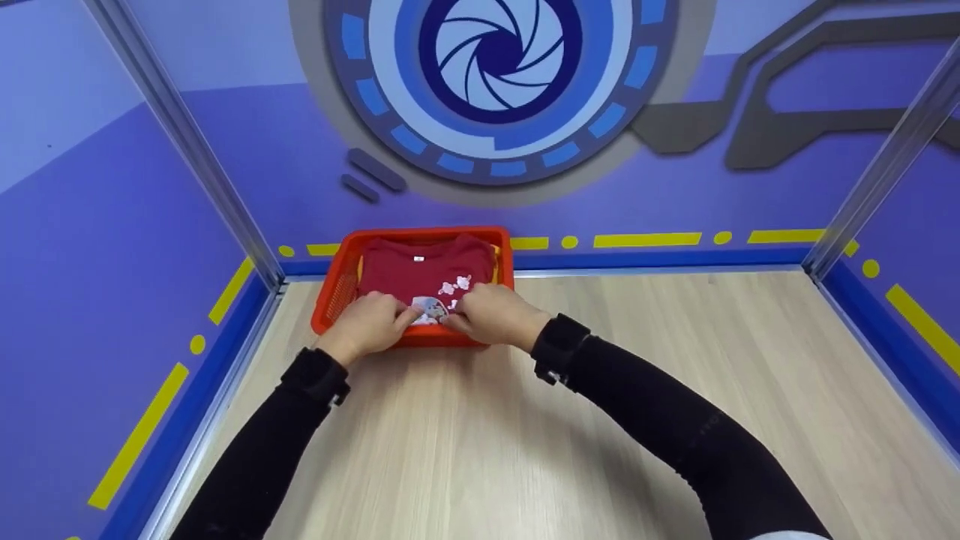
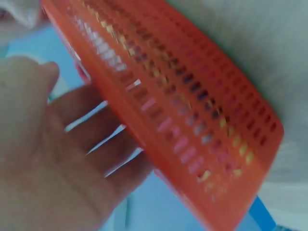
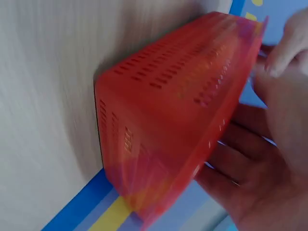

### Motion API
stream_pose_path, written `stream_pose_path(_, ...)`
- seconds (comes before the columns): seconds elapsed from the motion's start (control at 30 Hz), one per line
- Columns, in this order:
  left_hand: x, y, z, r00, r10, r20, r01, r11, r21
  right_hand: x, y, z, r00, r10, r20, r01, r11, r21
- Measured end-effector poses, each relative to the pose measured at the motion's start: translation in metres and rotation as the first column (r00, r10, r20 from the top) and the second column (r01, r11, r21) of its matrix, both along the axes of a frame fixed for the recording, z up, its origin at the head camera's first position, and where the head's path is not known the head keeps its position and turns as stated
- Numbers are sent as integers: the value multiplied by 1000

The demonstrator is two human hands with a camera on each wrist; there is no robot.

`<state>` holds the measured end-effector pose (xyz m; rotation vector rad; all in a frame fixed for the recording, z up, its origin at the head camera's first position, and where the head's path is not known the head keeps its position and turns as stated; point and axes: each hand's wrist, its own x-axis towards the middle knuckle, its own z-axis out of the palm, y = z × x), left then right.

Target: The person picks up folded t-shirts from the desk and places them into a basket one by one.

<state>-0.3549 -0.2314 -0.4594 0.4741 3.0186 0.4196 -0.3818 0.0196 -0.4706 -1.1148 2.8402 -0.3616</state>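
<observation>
An orange-red plastic basket (image 1: 339, 289) with slotted walls stands on the tabletop against the back wall. In it lies a folded dark red shirt (image 1: 394, 274) with a white neck label and a pale print near the front. My left hand (image 1: 369, 324) reaches over the basket's front left rim onto the shirt; in the left wrist view its fingers (image 2: 91, 130) extend past the rim. My right hand (image 1: 496, 311) lies over the front right, its fingers (image 3: 245, 149) fairly straight across the rim. Both thumbs point inward near the print. The fingertips are hidden inside the basket.
Yellow cloth shows at the shirt's side inside the basket, and mixed colours show through the slots. A pale wood tabletop (image 1: 480, 442) extends in front and to the right. Blue-purple printed panels (image 1: 600, 202) with metal corner posts enclose the back and sides.
</observation>
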Motion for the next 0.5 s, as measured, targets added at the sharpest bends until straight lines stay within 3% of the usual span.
stream_pose_path(0.07,2,6,-5,999,-3,-43,4,1000,30,2,-2,-5,999,6,-33,-6,1000,-26)
stream_pose_path(0.33,7,15,-21,994,25,-110,-23,1000,20,8,0,-18,1000,11,16,-11,1000,-18)
stream_pose_path(0.5,19,15,-21,981,40,-189,-31,998,49,17,5,-14,996,40,-83,-45,997,-60)
